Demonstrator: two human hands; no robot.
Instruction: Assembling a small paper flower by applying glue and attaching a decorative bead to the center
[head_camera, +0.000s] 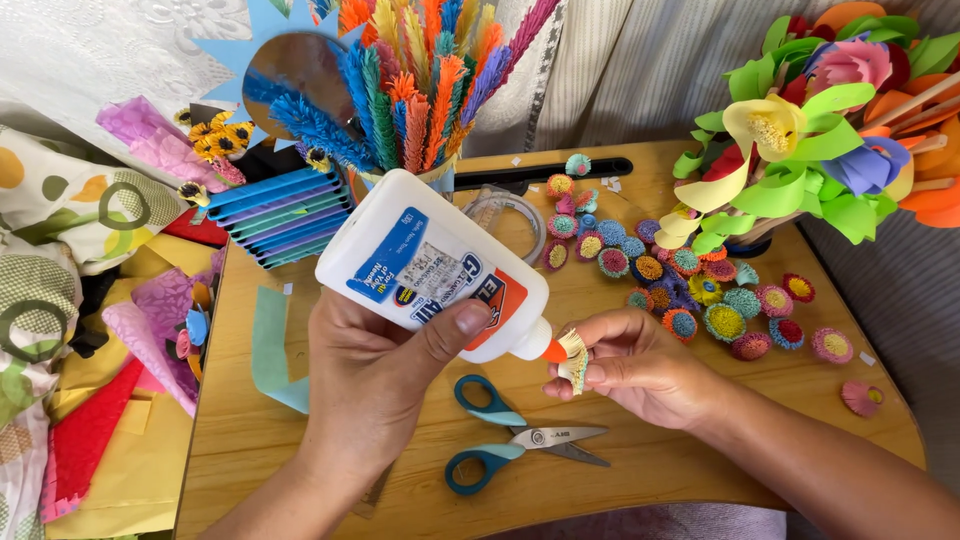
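White glue bottle (425, 268) tilted in my left hand (375, 375), fingers wrapped tight, orange nozzle touching fringed paper roll (573, 360) pinched in right hand (640, 365), frame centre, above scissors (520, 435); gluing step; next needs gentle squeeze, I judge

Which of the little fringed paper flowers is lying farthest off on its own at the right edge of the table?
The pink paper flower with a yellowish centre, near the table's right edge. It lies alone, below and right of the cluster of flowers, which sit packed together.
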